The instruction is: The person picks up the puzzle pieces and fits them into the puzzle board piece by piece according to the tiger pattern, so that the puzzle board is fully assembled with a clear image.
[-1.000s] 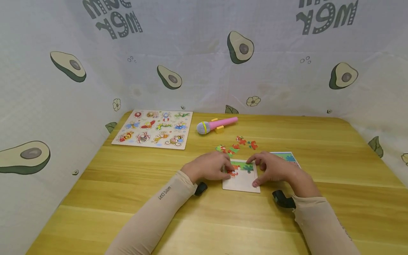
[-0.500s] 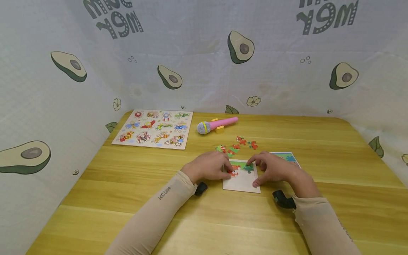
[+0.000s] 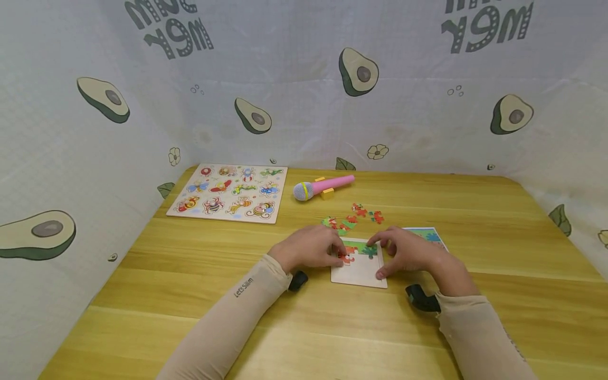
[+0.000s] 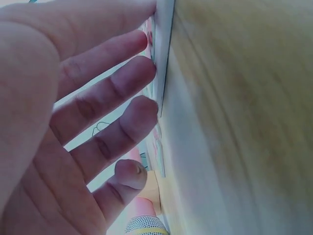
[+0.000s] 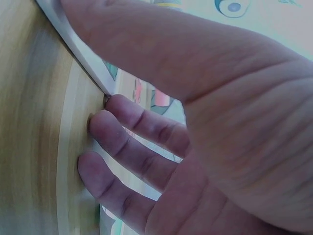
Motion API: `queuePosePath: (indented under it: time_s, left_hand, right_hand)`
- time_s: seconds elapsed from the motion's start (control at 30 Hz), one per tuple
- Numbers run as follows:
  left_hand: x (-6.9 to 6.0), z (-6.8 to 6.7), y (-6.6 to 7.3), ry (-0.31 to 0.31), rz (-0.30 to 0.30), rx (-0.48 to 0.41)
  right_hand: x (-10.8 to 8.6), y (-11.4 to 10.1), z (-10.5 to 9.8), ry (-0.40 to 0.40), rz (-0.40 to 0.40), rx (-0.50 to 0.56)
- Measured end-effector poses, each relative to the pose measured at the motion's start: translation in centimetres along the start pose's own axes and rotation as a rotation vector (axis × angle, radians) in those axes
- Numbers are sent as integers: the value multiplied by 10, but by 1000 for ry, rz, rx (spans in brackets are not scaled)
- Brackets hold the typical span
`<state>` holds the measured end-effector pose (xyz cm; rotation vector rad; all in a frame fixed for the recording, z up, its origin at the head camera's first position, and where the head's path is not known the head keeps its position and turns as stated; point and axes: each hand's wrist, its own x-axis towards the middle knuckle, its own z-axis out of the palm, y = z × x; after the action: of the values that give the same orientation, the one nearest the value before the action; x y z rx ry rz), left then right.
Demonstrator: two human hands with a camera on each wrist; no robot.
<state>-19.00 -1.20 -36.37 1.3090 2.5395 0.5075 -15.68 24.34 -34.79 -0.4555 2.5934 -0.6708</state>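
Puzzle tray (image 3: 359, 275), pale, flat on the worktop (image 3: 332, 327), between the two hands. Far part carries pieces: green strip along the far edge, dark green leafy piece (image 3: 370, 251) toward the right, orange piece (image 3: 348, 260) at the left. Near part shows bare base. Judged from that: the far row looks laid or nearly so, the next just begun at the left, most of the rest unfilled.

Left hand (image 3: 311, 248): index and thumb at the orange piece by the tray's left side, other fingers loosely bent. Pinch or mere touch, cannot tell. Right hand (image 3: 413, 250): thumb and index spread apart, thumb at the right edge, index by the leafy piece; remaining fingers relaxed, nothing clasped.

Just beyond the tray: loose puzzle pieces (image 3: 359, 210), unplaced; some overlap, so no sure count. Printed card (image 3: 429, 235) to the right, partly behind the right hand.

Farther back: pink toy microphone (image 3: 338, 182). Far left: insect board (image 3: 228, 192), pictures across it. Avocado-print cloth (image 3: 304, 79) behind.
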Motion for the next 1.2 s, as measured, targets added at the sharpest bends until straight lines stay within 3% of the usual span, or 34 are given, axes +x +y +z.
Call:
queuePosePath:
  time_s: [0.13,0.4,0.6,0.9,1.2]
  left_hand:
    - [-3,-2,-2,-4,-26,-46]
    - [-12,-9,-10,-41,-142,-125]
    - [-14,-7,-19,-56,-138,-170]
    - [-14,-7,-21,-73,-135,-161]
    - [-14,-2,-24,-59,-167,-201]
  right_hand:
    - [0,0,0,2,-8,-2]
    - [0,1,0,10,-11,-15]
    - [0,1,-1,18,-19,-6]
    - [0,2,0,28,-16,-6]
    - [-1,1,0,44,1,31]
